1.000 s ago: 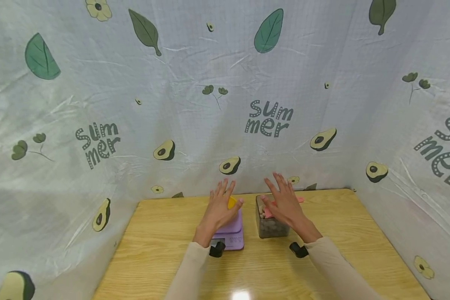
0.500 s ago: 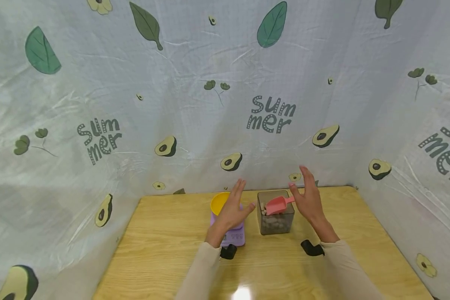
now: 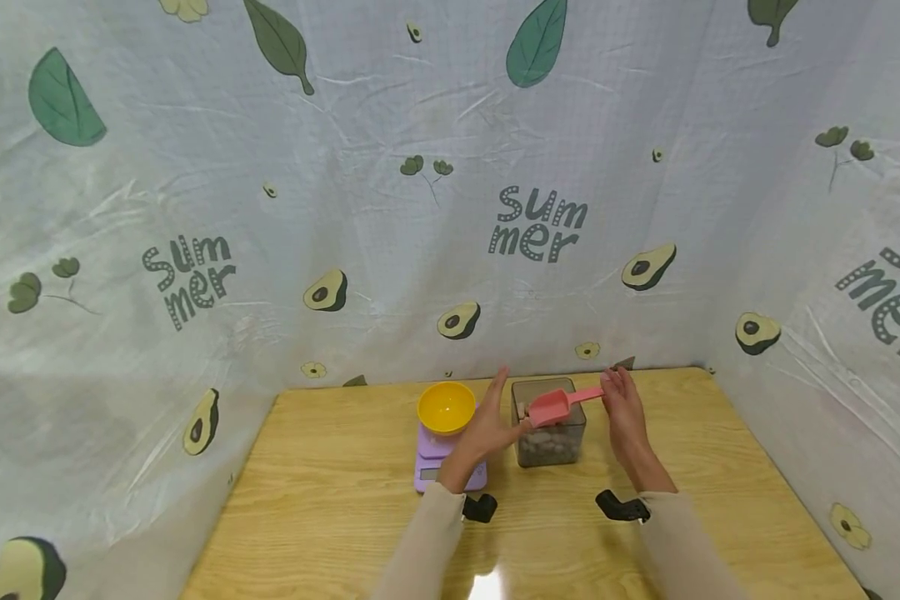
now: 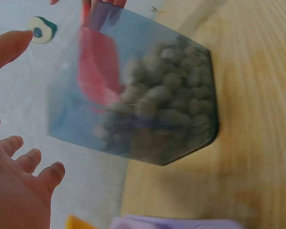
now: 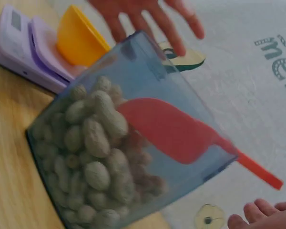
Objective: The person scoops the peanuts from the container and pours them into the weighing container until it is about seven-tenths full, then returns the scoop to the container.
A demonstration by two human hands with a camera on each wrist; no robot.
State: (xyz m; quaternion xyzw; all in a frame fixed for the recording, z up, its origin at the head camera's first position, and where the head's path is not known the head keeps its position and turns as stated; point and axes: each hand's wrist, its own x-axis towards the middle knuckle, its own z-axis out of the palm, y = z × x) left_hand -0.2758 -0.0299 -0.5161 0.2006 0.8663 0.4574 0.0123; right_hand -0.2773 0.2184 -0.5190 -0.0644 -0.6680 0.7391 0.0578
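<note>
Left hand (image 3: 489, 427), fingers spread, holds nothing near the box (image 3: 549, 452) of peanuts (image 5: 97, 138) on the table (image 3: 330, 475); right hand (image 3: 627, 419), loosely curled, holds nothing just beside the handle (image 5: 260, 172) of the scoop (image 3: 551, 408) in the box.

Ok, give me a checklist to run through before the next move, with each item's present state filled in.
1. Yellow bowl on the purple scale: ok.
2. Peanuts in the tinted bin: ok.
3. Handle of the pink scoop sticking out over the rim on the right hand's side: ok.
4. Right fingers gripping the handle: not ok; the right wrist view shows a gap.
5. Left hand touching the bin: cannot tell.
6. Scale display reading: cannot tell; not legible.
</note>
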